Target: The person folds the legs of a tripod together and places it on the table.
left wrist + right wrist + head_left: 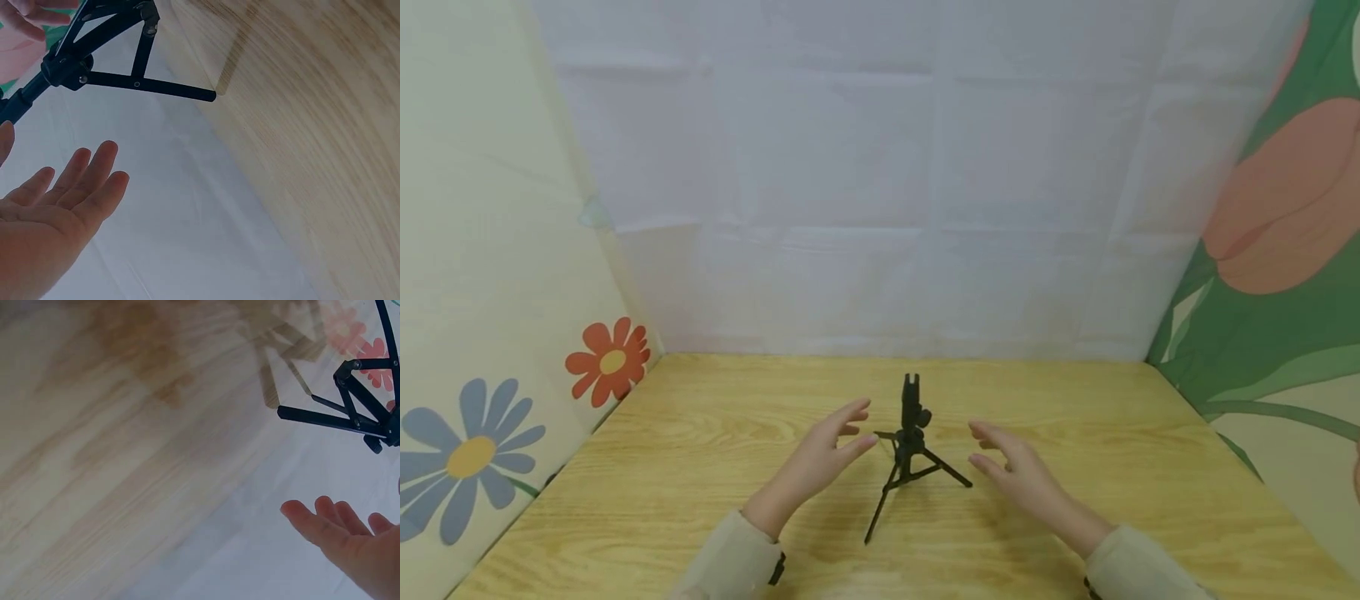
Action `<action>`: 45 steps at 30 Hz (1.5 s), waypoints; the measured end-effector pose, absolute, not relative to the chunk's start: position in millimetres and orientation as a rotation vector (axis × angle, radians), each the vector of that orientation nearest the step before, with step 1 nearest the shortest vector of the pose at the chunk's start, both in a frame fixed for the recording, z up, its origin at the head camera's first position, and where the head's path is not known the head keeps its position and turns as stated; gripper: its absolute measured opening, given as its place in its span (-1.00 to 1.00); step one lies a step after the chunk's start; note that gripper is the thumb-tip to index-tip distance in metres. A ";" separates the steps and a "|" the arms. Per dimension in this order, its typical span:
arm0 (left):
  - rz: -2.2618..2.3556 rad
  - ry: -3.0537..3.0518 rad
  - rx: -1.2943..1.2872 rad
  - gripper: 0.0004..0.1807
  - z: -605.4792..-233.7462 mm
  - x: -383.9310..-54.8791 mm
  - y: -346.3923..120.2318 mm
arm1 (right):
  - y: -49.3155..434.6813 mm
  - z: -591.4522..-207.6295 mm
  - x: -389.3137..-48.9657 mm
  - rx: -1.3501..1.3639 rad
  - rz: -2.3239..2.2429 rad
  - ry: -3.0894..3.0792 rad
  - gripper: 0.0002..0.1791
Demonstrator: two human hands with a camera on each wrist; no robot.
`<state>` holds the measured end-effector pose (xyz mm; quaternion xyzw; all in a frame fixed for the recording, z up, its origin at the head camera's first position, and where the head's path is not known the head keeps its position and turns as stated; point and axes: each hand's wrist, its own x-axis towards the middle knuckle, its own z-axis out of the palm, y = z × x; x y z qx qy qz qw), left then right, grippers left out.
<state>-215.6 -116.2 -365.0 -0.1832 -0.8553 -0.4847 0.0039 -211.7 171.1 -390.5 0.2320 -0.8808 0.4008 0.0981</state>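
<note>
A small black tripod [908, 450] stands upright on the wooden table, its three legs spread and a two-pronged clamp head on top. To its left is my left hand [829, 446], fingers extended and apart from the tripod. My right hand [1022, 467] hovers on the other side, fingers loosely bent, holding nothing. In the left wrist view, the left hand [69, 206] has its palm and spread fingers below the tripod's legs [150, 86]. The right wrist view has the right hand [350, 537] near the tripod's braced legs [369, 412], with a gap between.
The wood-grain table [700, 433] runs back to a creased white cloth [850, 208]. A cloth with blue and red flowers [613, 362] borders the left side. On the right hangs a green cloth with a large pink tulip [1285, 200].
</note>
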 end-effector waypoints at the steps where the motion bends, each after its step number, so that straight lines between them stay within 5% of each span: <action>1: -1.530 -2.678 -0.576 -0.38 -364.6 -215.6 -115.5 | 170.1 -390.9 -211.6 0.681 1.196 -2.611 -0.51; 45: -1.959 -2.446 -0.685 -0.37 -348.3 -225.7 -76.2 | 144.7 -401.8 -218.3 0.700 1.676 -2.597 -0.56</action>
